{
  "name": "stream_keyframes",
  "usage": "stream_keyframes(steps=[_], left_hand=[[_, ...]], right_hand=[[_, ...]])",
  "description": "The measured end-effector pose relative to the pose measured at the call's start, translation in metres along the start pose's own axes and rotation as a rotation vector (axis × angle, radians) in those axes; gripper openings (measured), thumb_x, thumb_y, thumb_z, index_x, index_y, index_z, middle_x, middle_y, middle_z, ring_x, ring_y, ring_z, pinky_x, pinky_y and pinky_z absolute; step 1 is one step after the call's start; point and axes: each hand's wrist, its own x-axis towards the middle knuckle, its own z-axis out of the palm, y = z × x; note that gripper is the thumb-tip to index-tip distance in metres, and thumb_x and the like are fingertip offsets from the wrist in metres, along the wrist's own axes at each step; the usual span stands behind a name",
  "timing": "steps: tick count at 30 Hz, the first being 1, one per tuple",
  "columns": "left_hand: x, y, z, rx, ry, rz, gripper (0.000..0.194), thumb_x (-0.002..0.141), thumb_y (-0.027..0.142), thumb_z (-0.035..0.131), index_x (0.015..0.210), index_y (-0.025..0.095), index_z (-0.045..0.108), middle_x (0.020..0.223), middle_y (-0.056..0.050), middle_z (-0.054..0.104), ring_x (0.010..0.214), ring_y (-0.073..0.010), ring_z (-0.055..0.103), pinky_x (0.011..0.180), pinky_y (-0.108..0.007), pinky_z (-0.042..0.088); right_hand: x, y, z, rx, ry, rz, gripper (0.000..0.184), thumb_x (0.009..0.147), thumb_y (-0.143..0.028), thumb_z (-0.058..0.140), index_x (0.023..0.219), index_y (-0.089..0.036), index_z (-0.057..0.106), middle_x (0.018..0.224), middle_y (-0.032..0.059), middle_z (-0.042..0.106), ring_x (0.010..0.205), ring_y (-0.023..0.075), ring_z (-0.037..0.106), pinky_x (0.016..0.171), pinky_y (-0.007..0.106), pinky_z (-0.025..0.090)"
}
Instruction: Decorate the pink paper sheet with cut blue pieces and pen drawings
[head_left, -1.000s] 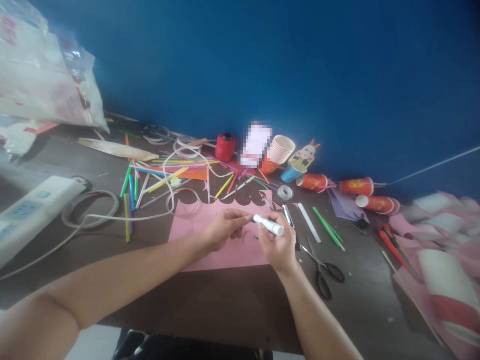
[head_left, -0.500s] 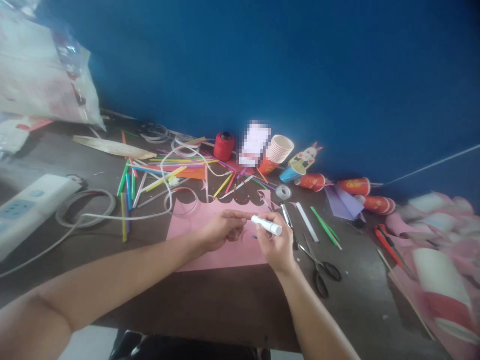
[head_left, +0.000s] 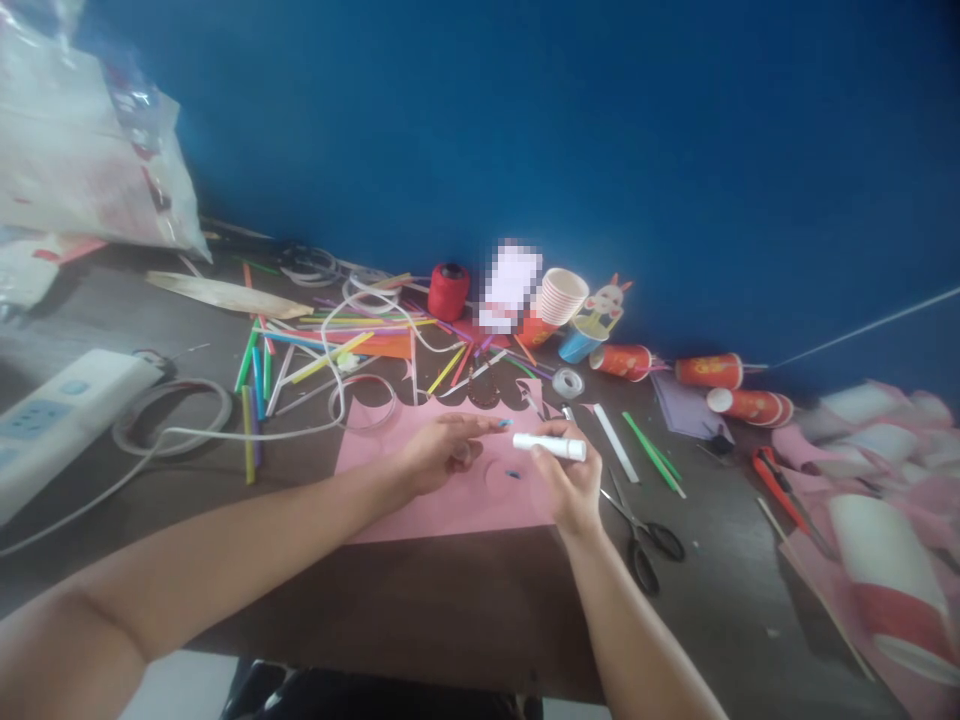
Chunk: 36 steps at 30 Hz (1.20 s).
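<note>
On the outstretched index finger of my left hand (head_left: 442, 452) rests a small blue piece (head_left: 505, 424), while the thumb and other fingers curl in below. A white tube, apparently a glue stick (head_left: 551, 447), is gripped in my right hand (head_left: 576, 487), pointing left and level just beside that fingertip. Both hands are over a pink paper sheet (head_left: 420, 510) whose far edge is cut in scallops. Lying on the sheet are a second small blue piece (head_left: 513, 474) and a faint round pink shape (head_left: 496, 478). My right fingers are partly hidden behind the tube.
Black-handled scissors (head_left: 637, 535) lie right of the sheet, near green strips (head_left: 652, 450). Colored straws (head_left: 330, 345), a red thread spool (head_left: 448, 292) and stacked paper cups (head_left: 562, 297) stand behind. A power strip (head_left: 64, 415) with its looping cable is at left, a red cutter (head_left: 787, 495) at right.
The right hand has drawn the glue stick slightly to the right, away from the left fingertip, and turned it level. The blue piece on the finger now shows.
</note>
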Motion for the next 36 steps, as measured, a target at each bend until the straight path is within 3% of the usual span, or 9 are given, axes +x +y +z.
stream_keyframes(steps=[2, 4, 7, 17, 27, 31, 33, 36], left_hand=[[0.000, 0.000, 0.000, 0.001, -0.005, 0.009, 0.025, 0.071, 0.033, 0.066, 0.086, 0.014, 0.069, 0.074, -0.005, 0.061, 0.046, -0.0030, 0.030, 0.043, -0.022, 0.014], [0.000, -0.001, 0.001, 0.030, -0.011, 0.009, 0.025, 0.072, 0.035, 0.066, 0.085, 0.013, 0.068, 0.053, 0.001, 0.048, 0.043, -0.0040, 0.029, 0.042, -0.022, 0.013], [-0.002, -0.002, 0.003, 0.091, -0.024, 0.014, 0.031, 0.074, 0.039, 0.063, 0.088, 0.011, 0.067, 0.042, 0.007, 0.032, 0.041, -0.0050, 0.027, 0.041, -0.022, 0.011], [-0.003, -0.002, 0.001, 0.214, -0.092, 0.013, 0.046, 0.081, 0.042, 0.053, 0.109, 0.007, 0.061, 0.043, 0.007, 0.036, 0.039, -0.0049, 0.026, 0.043, -0.022, 0.015], [0.002, -0.005, -0.002, 0.111, -0.047, 0.019, 0.042, 0.080, 0.041, 0.056, 0.103, 0.007, 0.065, 0.040, 0.006, 0.030, 0.043, -0.0068, 0.028, 0.044, -0.023, 0.016], [0.004, -0.005, -0.004, 0.062, -0.027, 0.029, 0.037, 0.077, 0.041, 0.059, 0.095, 0.010, 0.068, 0.059, -0.002, 0.053, 0.046, -0.0057, 0.034, 0.043, -0.022, 0.018], [0.004, -0.005, -0.003, 0.078, -0.022, 0.033, 0.035, 0.076, 0.041, 0.060, 0.094, 0.011, 0.068, 0.066, -0.004, 0.057, 0.045, -0.0046, 0.033, 0.043, -0.022, 0.019], [0.001, -0.005, 0.001, 0.171, 0.025, 0.041, 0.036, 0.073, 0.041, 0.063, 0.091, 0.011, 0.068, 0.051, 0.002, 0.047, 0.042, -0.0046, 0.031, 0.042, -0.021, 0.020]], right_hand=[[0.002, 0.002, 0.001, 0.000, 0.028, -0.006, 0.009, 0.074, -0.023, 0.057, 0.080, -0.016, 0.056, 0.063, -0.0023, 0.054, 0.050, 0.0090, 0.048, 0.047, 0.021, 0.041], [0.003, 0.005, 0.003, 0.001, 0.039, -0.004, 0.010, 0.075, -0.023, 0.058, 0.081, -0.016, 0.056, 0.064, -0.0021, 0.054, 0.051, 0.0087, 0.047, 0.048, 0.021, 0.041], [0.003, 0.008, 0.004, 0.040, 0.017, 0.026, 0.011, 0.075, -0.023, 0.058, 0.082, -0.016, 0.056, 0.067, -0.0014, 0.055, 0.053, 0.0089, 0.049, 0.049, 0.021, 0.041], [0.007, 0.008, 0.003, 0.022, 0.021, 0.191, 0.010, 0.074, -0.023, 0.057, 0.078, -0.015, 0.056, 0.056, -0.0048, 0.049, 0.046, 0.0070, 0.041, 0.045, 0.020, 0.035], [0.007, 0.018, 0.001, -0.064, 0.058, 0.055, 0.008, 0.076, -0.021, 0.057, 0.082, -0.016, 0.056, 0.067, -0.0012, 0.058, 0.057, 0.0110, 0.051, 0.055, 0.023, 0.042], [0.006, 0.016, 0.003, -0.059, 0.073, 0.012, 0.008, 0.076, -0.021, 0.057, 0.083, -0.017, 0.056, 0.068, -0.0013, 0.057, 0.057, 0.0107, 0.051, 0.054, 0.022, 0.042], [0.005, 0.014, 0.004, -0.044, 0.060, 0.009, 0.007, 0.077, -0.022, 0.057, 0.082, -0.017, 0.056, 0.067, -0.0017, 0.057, 0.056, 0.0103, 0.051, 0.053, 0.022, 0.042], [0.003, 0.013, 0.007, -0.048, 0.047, 0.005, 0.008, 0.078, -0.023, 0.056, 0.083, -0.017, 0.055, 0.067, -0.0020, 0.057, 0.054, 0.0103, 0.051, 0.051, 0.022, 0.043]])
